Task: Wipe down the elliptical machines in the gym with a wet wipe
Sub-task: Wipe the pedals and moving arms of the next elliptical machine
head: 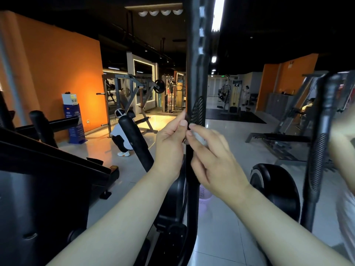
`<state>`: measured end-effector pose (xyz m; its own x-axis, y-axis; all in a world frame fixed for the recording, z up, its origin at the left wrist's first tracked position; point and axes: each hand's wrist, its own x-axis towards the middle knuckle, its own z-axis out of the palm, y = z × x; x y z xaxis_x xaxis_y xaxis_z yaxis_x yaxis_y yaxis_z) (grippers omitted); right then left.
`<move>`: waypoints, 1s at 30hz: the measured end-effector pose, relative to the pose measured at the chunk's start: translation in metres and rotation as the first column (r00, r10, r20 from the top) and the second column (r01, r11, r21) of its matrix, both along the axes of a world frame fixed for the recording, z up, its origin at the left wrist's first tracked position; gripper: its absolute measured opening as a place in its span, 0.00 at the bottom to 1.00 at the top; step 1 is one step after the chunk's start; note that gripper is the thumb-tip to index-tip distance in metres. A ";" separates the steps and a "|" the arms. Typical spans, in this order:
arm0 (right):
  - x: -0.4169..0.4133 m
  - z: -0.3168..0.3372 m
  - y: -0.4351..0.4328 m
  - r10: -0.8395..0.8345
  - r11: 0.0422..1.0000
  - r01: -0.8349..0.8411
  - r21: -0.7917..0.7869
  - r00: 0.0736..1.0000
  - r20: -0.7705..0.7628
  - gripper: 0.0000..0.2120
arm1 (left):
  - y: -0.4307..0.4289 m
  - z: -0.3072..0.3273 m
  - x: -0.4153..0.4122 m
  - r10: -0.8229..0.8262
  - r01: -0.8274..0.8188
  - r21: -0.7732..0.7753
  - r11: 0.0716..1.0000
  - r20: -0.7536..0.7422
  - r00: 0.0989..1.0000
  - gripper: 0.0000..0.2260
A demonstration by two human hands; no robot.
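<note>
A dim gym with orange walls (57, 60) opens ahead, its pale tiled floor (221, 217) running back toward weight racks (134, 93) in the distance. The widest open floor lies to the right of centre, between the black upright handlebar (196, 73) of the elliptical and a rounded black flywheel housing (276, 189). That handlebar rises through the middle of the view and out past the top edge, with a ribbed grip patch (198, 112) just above the hands. The left hand (169, 143) pinches the bar's left edge with curled fingers and thumb. The right hand (213, 160) curls round a white wet wipe (199, 138), holding it against the bar's front just below the ribbed patch, the two thumbs nearly touching. A second handlebar (322, 131), blurred, stands well to the right, close to the frame edge. A padded black handle (134, 139) tilts up just left of the left forearm, and a dark machine body (48, 179) crowds the lower left. Beyond it a person (123, 135) crouches on the floor
</note>
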<state>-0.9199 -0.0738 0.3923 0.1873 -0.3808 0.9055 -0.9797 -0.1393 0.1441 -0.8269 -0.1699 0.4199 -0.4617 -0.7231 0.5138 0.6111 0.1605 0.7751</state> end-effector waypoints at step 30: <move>0.004 0.011 -0.005 0.079 0.987 -0.038 -0.158 0.961 0.264 0.17 | 0.008 0.002 0.001 0.015 -0.014 0.013 1.000 -0.031 0.999 0.14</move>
